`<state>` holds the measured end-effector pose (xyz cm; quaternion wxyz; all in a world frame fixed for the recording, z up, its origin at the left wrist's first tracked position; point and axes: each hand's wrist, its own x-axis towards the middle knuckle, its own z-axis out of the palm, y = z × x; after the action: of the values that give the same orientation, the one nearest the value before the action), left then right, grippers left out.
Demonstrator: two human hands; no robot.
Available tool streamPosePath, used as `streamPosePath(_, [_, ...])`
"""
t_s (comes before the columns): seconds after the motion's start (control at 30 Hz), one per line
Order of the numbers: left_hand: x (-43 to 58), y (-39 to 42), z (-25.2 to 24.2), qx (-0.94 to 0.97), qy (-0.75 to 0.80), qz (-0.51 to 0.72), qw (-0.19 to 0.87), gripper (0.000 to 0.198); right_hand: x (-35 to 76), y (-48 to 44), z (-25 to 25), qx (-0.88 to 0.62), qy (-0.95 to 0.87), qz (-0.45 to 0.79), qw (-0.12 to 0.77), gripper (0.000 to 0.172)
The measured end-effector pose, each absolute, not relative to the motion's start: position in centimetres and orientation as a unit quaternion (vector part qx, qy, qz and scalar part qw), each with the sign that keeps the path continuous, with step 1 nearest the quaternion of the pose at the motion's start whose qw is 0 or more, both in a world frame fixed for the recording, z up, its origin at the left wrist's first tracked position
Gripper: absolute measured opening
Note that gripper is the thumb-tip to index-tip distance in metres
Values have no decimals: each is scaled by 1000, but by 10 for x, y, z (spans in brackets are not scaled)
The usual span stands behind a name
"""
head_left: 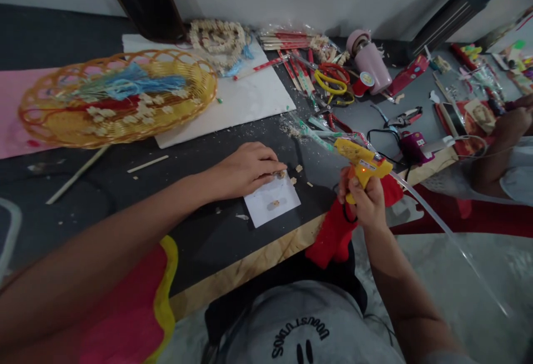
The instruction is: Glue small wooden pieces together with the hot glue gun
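Observation:
My right hand (368, 200) is wrapped round the handle of a yellow hot glue gun (360, 158). A small orange light glows on the gun, and a long clear glue stick (441, 222) trails from its back. My left hand (252, 170) rests at the top edge of a small white paper (263, 208). Its fingers are pressed together at a small tan piece (282, 174), which they partly hide. Another little tan piece (275, 204) lies on a greyish patch of the paper. The gun's nozzle points left, apart from the paper.
On the dark table stand a wicker basket (200, 114) with blue tassels, a pink bottle (372, 67), yellow-handled scissors (330, 82), pliers (406, 117) and a thread spool (363, 82). Wooden sticks and crumbs lie scattered. Another person's arm (495, 147) is at the right.

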<state>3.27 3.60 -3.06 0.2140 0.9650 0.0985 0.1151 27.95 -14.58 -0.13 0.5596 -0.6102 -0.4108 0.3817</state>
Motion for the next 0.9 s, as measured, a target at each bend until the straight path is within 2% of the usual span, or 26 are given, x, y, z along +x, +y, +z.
streamPosePath(0.17, [33, 36, -32, 964, 102, 119, 215, 36, 280, -147, 4, -579, -429, 405, 563, 25])
streamPosePath(0.37, [33, 35, -28, 963, 103, 113, 221, 34, 280, -160, 11, -565, -478, 498, 453, 28])
streamPosePath(0.77, [34, 33, -26, 965, 106, 111, 214, 35, 286, -170, 11, -566, -526, 519, 364, 33])
streamPosePath(0.9, [34, 34, -26, 963, 106, 110, 221, 34, 281, -171, 12, -581, -520, 511, 363, 33])
